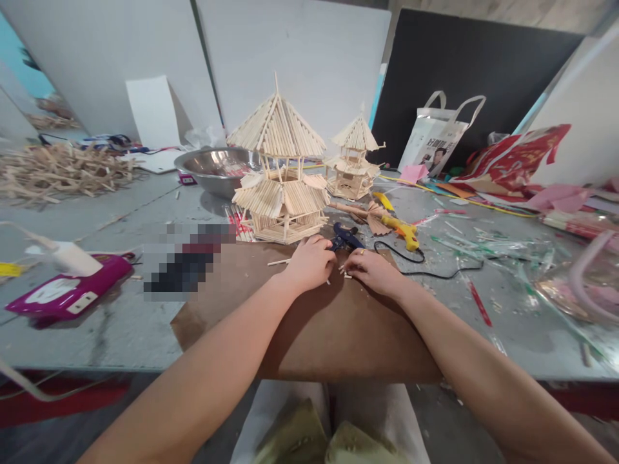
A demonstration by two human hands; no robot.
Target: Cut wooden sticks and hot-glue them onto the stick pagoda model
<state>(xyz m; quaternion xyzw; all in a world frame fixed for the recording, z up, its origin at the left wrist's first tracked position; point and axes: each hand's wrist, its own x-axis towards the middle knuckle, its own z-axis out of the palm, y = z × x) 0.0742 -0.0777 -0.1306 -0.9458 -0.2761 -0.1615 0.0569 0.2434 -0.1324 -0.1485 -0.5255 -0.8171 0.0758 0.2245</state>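
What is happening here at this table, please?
A person sits at a cluttered table. Both hands rest on a brown board: the left hand and the right hand pick at small wooden stick pieces. Just behind stand a large stick pagoda, a smaller one and a yellow glue gun.

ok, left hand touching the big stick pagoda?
Apart. The head view shows the left hand resting on the brown board, with a strip of bare board between its knuckles and the base of the big stick pagoda.
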